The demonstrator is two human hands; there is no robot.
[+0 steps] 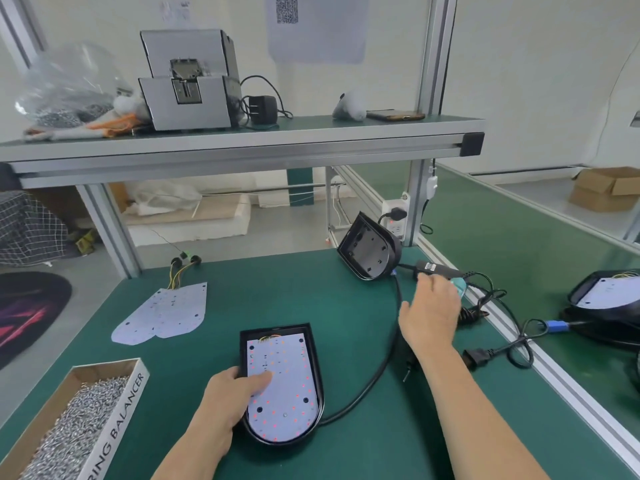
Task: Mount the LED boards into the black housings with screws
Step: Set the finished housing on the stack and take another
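Note:
A black housing (316,348) lies flat on the green mat in front of me with a white LED board (287,386) seated inside it. My left hand (225,398) rests on the housing's left edge, thumb pressing on the board. My right hand (431,308) reaches out to the right, fingers relaxed, just short of the black electric screwdriver (440,268) lying near the table's edge. An empty black housing (369,249) leans tilted at the back right. Two loose LED boards (166,311) with yellow wires lie at the left.
A cardboard box of screws (74,427) sits at the front left. A thick black cable (384,368) curves from the front housing toward the back. Power cords and a plug (481,356) lie along the aluminium rail on the right. A shelf (242,140) hangs overhead.

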